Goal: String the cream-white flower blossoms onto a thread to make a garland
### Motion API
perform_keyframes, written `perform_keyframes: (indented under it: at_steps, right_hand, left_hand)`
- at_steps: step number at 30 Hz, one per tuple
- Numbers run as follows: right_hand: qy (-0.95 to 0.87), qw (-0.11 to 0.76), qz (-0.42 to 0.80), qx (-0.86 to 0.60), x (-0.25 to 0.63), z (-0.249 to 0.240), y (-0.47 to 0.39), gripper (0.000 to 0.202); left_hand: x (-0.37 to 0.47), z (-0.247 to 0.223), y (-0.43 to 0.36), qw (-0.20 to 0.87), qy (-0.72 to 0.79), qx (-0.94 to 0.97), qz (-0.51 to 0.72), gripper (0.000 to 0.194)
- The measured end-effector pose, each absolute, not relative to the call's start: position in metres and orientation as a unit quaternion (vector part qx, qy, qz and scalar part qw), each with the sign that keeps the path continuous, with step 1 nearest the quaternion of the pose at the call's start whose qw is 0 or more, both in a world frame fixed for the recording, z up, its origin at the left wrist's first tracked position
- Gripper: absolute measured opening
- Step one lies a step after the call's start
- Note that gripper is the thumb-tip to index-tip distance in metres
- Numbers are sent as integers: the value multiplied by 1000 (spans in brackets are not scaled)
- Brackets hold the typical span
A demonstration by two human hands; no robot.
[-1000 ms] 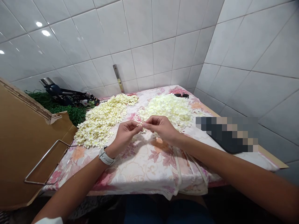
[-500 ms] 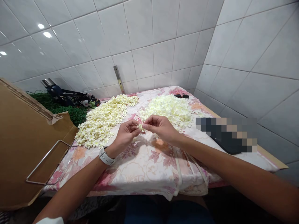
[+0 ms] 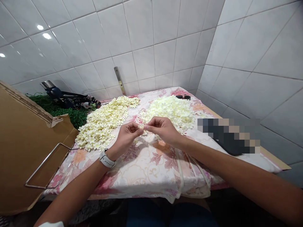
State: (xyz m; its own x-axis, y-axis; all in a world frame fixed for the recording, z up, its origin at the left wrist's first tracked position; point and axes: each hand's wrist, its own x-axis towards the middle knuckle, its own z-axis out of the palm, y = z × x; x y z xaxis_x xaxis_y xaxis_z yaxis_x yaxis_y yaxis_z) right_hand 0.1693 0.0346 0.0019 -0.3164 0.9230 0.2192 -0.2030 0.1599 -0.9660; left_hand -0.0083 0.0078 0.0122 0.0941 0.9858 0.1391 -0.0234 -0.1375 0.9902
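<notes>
Between the fingertips of both hands is a small pale yellow artificial flower. My left hand, with a white watch on its wrist, pinches it from the left. From the right, my right hand pinches it between thumb and forefinger; the fingers partly cover it. Just behind the right hand lies a heap of loose whitish-yellow petals. A long pile of cream flowers spreads to the left of my left hand. Both piles rest on a floral tablecloth.
A cardboard box and a bent metal wire frame stand at the left edge. Behind are green artificial grass and a dark umbrella-like item. Toward the right lies a dark, partly blurred flat object. Tiled walls close off the back.
The flower and the left fingers around it have shifted slightly, with the left thumb and fingers closing further over it. The right hand has barely moved.
</notes>
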Motion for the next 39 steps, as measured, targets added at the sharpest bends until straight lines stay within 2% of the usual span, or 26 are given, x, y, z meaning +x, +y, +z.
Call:
perform_keyframes:
  at_steps: [9, 15, 21, 27, 31, 36, 39]
  right_hand:
    - [-588, 494, 563, -305, 169, 2, 34, 40]
    - [-618, 456, 569, -296, 169, 3, 34, 43]
    - [-596, 511, 525, -328, 172, 8, 36, 49]
    - [-584, 507, 541, -331, 172, 9, 36, 51]
    - [-584, 506, 542, -329, 172, 7, 36, 50]
    - [-603, 465, 592, -265, 172, 4, 33, 45]
    - [-680, 426, 558, -212, 172, 2, 30, 37]
  left_hand:
    - [-12, 14, 8, 507, 428, 552, 506, 41]
    - [-11, 12, 7, 521, 437, 553, 482, 48]
    - [-12, 15, 9, 497, 471, 541, 488, 38]
    - [-7, 18, 4, 499, 455, 589, 445, 35]
    - [-6, 17, 4, 492, 458, 574, 467, 35]
    - [-9, 11, 8, 466, 473, 538, 518, 39]
    - [-10, 10, 9, 463, 485, 527, 523, 41]
